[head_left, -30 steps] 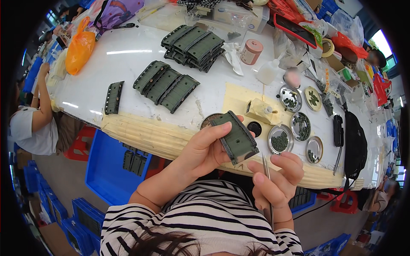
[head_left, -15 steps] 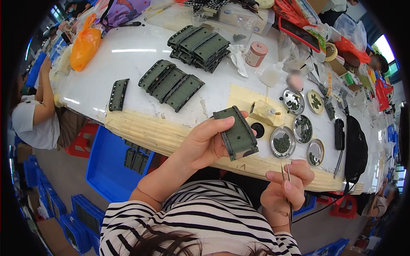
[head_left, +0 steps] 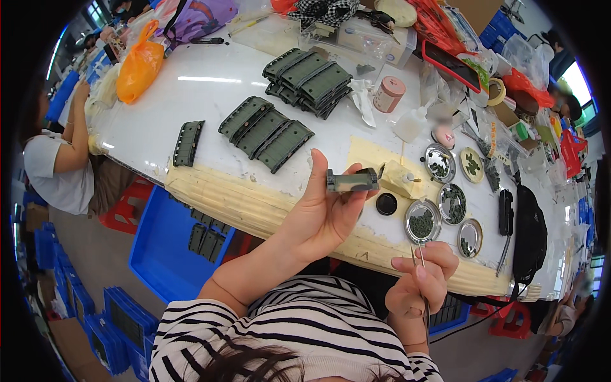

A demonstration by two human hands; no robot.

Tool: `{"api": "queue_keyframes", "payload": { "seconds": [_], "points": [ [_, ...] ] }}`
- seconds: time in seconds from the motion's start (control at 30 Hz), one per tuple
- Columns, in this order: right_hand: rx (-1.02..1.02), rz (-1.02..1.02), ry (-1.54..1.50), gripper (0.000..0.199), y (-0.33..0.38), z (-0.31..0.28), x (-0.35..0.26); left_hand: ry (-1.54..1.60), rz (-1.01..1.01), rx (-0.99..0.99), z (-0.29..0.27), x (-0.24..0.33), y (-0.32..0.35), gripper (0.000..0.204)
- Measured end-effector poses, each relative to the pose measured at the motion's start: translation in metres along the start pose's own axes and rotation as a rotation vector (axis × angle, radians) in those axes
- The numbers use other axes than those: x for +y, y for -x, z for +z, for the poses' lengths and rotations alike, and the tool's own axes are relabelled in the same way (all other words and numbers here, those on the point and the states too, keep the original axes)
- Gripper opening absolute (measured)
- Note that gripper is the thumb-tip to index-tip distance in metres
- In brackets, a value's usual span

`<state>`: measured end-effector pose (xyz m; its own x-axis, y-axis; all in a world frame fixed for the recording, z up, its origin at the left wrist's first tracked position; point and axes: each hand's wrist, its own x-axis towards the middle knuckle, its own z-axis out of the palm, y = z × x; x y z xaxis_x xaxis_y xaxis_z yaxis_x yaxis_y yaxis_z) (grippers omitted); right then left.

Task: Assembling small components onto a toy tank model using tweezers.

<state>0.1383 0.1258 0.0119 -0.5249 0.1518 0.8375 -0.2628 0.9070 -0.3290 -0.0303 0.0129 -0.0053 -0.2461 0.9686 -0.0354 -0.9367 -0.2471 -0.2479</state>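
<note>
My left hand (head_left: 316, 219) is closed on a small curved green model panel (head_left: 352, 183), held up over the table's padded front edge. The panel is turned edge-on, so its broad face is mostly hidden. In my right hand (head_left: 428, 278) a pair of thin metal tweezers (head_left: 424, 299) is pinched, tips up and slightly apart. Nothing can be made out between the tips. They are just in front of a round metal dish (head_left: 407, 224) of tiny dark green pieces. Beside that dish lies a black round cap (head_left: 386, 204).
More shallow dishes (head_left: 470, 238) of green bits stand at the right, beside a yellowish block (head_left: 402, 180). Finished-looking green panels (head_left: 267, 134) lie at centre left, with a stack (head_left: 309, 79) behind. A blue tray (head_left: 159, 248) sits below the table edge. Another person (head_left: 54, 159) sits at far left.
The panel in my left hand has tipped from showing its broad face to edge-on, and my thumb now points up. My right hand with the tweezers has shifted slightly left.
</note>
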Motion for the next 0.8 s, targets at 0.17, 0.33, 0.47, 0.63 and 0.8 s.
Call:
{"api": "queue_keyframes", "payload": {
  "seconds": [0.17, 0.33, 0.47, 0.63, 0.8],
  "points": [
    [-0.016, 0.001, -0.003, 0.048, 0.0, 0.001, -0.001, -0.173, 0.127, 0.126, 0.009, -0.003, -0.009, 0.063],
    [-0.021, 0.018, -0.004, 0.047, 0.001, 0.003, -0.002, -0.215, 0.137, 0.172, 0.007, -0.002, -0.012, 0.064],
    [-0.021, 0.026, -0.009, 0.047, 0.001, 0.003, -0.001, -0.222, 0.14, 0.174, 0.005, -0.001, -0.014, 0.064],
    [-0.031, 0.027, -0.007, 0.047, -0.001, 0.003, -0.001, -0.219, 0.134, 0.166, 0.005, -0.001, -0.016, 0.064],
    [-0.026, 0.039, -0.001, 0.048, -0.001, 0.004, -0.002, -0.234, 0.149, 0.193, 0.005, -0.002, -0.016, 0.067]
  ]
}}
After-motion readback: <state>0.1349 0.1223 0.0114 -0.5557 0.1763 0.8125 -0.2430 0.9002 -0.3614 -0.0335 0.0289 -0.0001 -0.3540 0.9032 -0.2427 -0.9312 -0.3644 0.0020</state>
